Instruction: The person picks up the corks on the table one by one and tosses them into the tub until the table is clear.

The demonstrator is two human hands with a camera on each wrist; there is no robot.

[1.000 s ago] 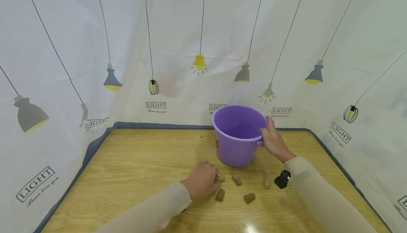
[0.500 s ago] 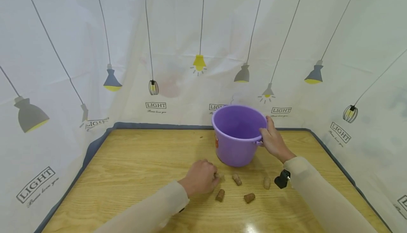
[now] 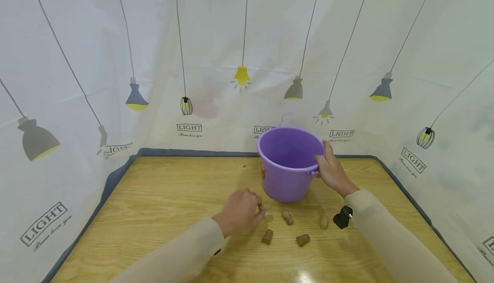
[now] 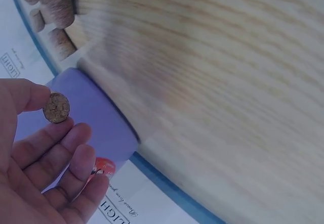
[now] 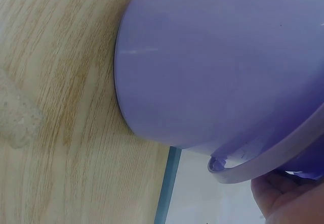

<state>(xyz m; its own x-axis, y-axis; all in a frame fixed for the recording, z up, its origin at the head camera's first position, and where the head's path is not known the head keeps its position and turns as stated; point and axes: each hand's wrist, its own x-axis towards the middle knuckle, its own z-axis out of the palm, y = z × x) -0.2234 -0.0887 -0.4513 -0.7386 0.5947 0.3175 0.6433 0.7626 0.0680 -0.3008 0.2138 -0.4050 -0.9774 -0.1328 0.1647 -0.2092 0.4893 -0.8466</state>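
Observation:
My left hand [image 3: 240, 211] is just above the table, in front and to the left of the purple bucket [image 3: 287, 184]. In the left wrist view it pinches a cork [image 4: 56, 107] between thumb and index finger, one round end showing. The other fingers are loosely bent. My right hand [image 3: 332, 169] grips the bucket's rim on the right side, thumb at the inner edge. The bucket stands upright, and its handle [image 5: 273, 161] hangs down at the side in the right wrist view. Its bottom inside is hidden.
Several corks lie on the wooden table [image 3: 173, 188] in front of the bucket, among them a light cork [image 3: 287, 218], a brown cork [image 3: 302, 240] and a pale cork [image 3: 323, 221]. A white cloth [image 3: 216, 60] printed with lamps encloses the back and sides.
My left hand has risen slightly off the table with the cork pinched in its fingers. The right hand and the bucket have stayed in place.

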